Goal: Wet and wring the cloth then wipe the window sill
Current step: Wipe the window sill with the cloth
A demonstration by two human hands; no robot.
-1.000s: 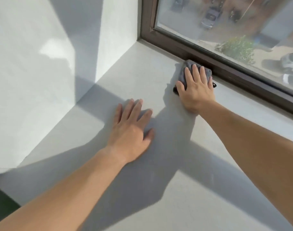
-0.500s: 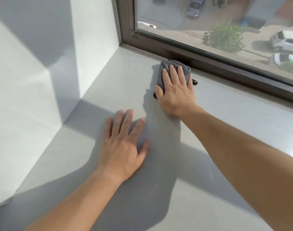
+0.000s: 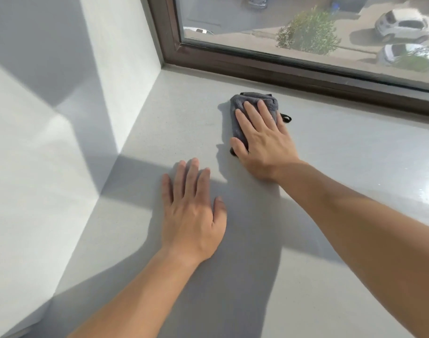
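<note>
At the left of the frame the white plastered side wall (image 3: pixel 120 76) meets the pale grey stone window sill (image 3: pixel 184 118) in a corner that looks not yet wiped; a hurried stroke could stop short of it and leave a dusty strip there. Low and left of centre, the left hand (image 3: pixel 192 215) lies flat on the sill, its grip open and holding nothing; leaning on it could leave palm marks on the damp surface, or it could slide if the sill is slick. Just right of centre, above it, the right hand (image 3: pixel 262 140) presses palm-down with fingers spread on the folded grey microfibre cloth (image 3: pixel 252 103), pinning it rather than closing round it. The cloth sits on the sill near the dark brown window frame (image 3: pixel 281 69), not touching it. Pressed only from above, the folds could bunch or slip out from under the fingers. Its small black hanging loop (image 3: pixel 286 118) trails to the right and could drag grit. At the far right, a wet sheen suggests streaks if the cloth is too wet.
</note>
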